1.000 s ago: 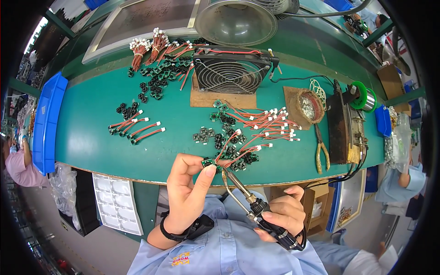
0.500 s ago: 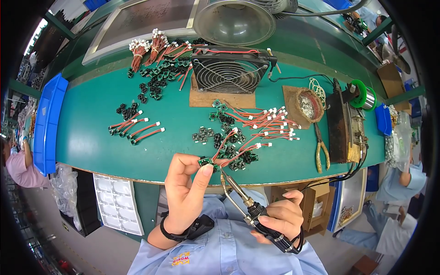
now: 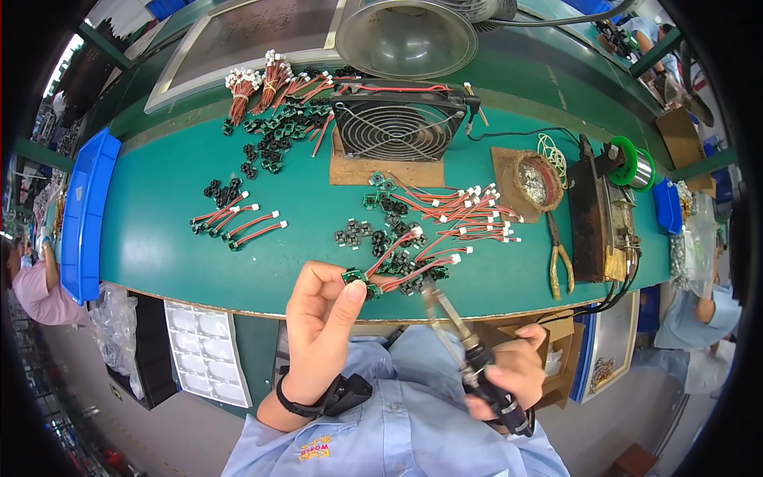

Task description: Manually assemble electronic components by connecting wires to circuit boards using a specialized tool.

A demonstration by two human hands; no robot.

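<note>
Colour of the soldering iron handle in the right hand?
Soldering iron handle: black, partly covered by the right hand. Shows best in head, the only view.

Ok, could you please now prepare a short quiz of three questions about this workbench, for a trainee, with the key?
1. Which of the hands holds the soldering iron?
2. True or false: the soldering iron is apart from the green circuit board in the left hand.
3. Where do the pliers lie relative to the black fan? A) beneath it; B) to its right; C) to its left.

Key: 1. The right hand. 2. True. 3. B.
</note>
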